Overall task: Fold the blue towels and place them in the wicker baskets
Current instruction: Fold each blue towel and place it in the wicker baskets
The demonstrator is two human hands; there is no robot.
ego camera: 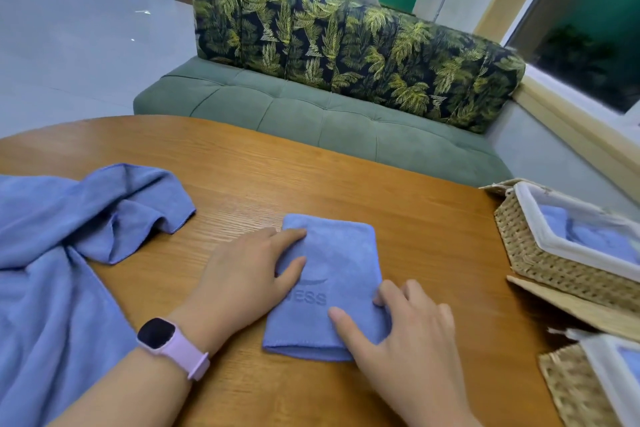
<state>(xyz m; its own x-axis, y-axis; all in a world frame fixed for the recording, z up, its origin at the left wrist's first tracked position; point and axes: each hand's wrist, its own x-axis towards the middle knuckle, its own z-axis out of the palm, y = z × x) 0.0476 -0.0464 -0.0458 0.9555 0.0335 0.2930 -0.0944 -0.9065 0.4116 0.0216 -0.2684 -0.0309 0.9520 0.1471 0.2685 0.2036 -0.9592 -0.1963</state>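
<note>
Head view | I judge folding done: both hands, left [249, 274] and right [398, 326], press flat, unclenched, on the folded towel [332, 274] | next: lift it into the wicker basket [540, 253].

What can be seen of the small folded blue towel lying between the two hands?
The folded blue towel is a compact rectangle of soft, plush-looking cloth, lying flat on the wooden table. Embossed lettering, partly covered, marks its top. Layered edges show at its near end. The left hand rests flat fingers on its left side; the right hand rests on its right edge.
</note>
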